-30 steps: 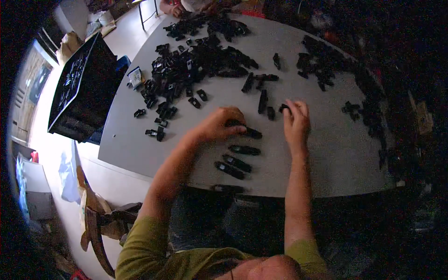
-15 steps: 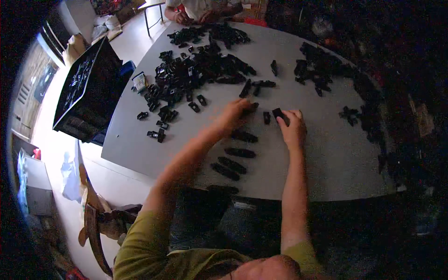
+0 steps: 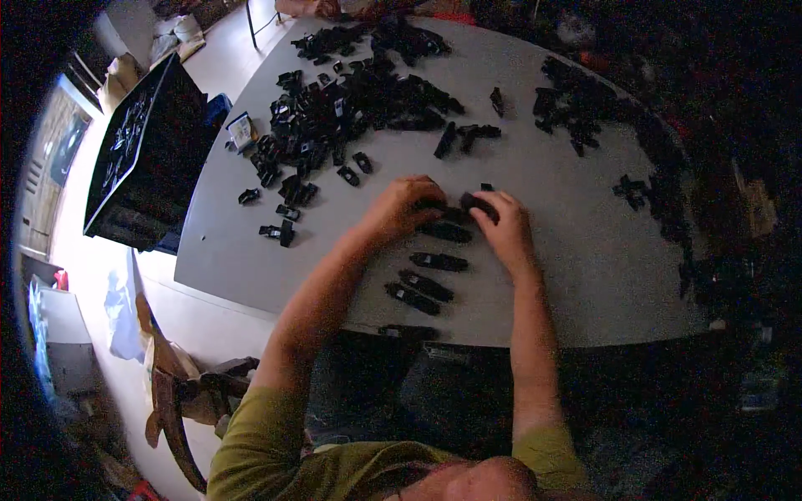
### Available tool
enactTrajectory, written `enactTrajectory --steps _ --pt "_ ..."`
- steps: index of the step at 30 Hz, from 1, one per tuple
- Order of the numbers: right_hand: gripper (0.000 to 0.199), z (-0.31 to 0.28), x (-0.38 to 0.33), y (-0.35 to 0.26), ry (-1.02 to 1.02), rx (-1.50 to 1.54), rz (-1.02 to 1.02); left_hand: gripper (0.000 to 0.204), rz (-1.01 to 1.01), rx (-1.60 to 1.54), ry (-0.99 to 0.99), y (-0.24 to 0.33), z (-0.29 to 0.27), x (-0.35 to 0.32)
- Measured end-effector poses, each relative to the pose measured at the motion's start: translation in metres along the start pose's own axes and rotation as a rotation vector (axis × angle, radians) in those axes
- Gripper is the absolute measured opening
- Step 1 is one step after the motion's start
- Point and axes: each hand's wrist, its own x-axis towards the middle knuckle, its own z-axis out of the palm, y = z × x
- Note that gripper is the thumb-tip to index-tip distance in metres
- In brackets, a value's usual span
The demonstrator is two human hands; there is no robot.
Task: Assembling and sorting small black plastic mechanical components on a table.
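Over the grey table [image 3: 585,275], my left hand [image 3: 401,209] is closed on a black plastic part [image 3: 432,202], largely hidden by the fingers. My right hand [image 3: 508,230] pinches another small black plastic part [image 3: 476,203] between thumb and fingers. The two held parts are end to end and very close; whether they touch I cannot tell. Just beyond the right fingers the edge of a small black piece [image 3: 486,187] shows. Toward me lies a column of long black parts, among them one by the left hand [image 3: 444,232] and another nearer me [image 3: 426,285].
A large heap of small black parts [image 3: 334,113] covers the table's far left. More black parts [image 3: 576,108] lie at the far right and along that edge. A black crate [image 3: 163,159] of parts stands left of the table. Another person's hands [image 3: 317,8] rest at the far edge.
My right hand has moved left with its black part, bringing it up to the part in my left hand. The whole view has shifted slightly.
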Motion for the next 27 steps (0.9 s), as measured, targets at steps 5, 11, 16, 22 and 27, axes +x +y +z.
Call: enactTrajectory --steps 5,11,16,22,27 --pt "0.023 -0.011 0.004 -0.007 0.141 -0.087 0.026 0.019 -0.081 -0.051 0.024 0.005 0.002 0.0" --pt "0.023 -0.01 0.0 -0.008 -0.082 0.026 -0.073 0.018 -0.076 0.027 0.006 0.005 0.001 0.001" --pt "0.024 -0.012 0.002 0.006 -0.175 0.207 0.095 0.017 -0.071 -0.026 0.014 0.012 0.004 0.005" --pt "0.021 0.005 0.001 -0.002 -0.086 -0.013 -0.168 0.016 -0.105 -0.058 0.029 0.005 0.013 0.002" --pt "0.027 -0.003 0.009 0.011 0.12 0.028 0.061 0.017 0.096 -0.002 0.0 0.001 0.012 0.004"
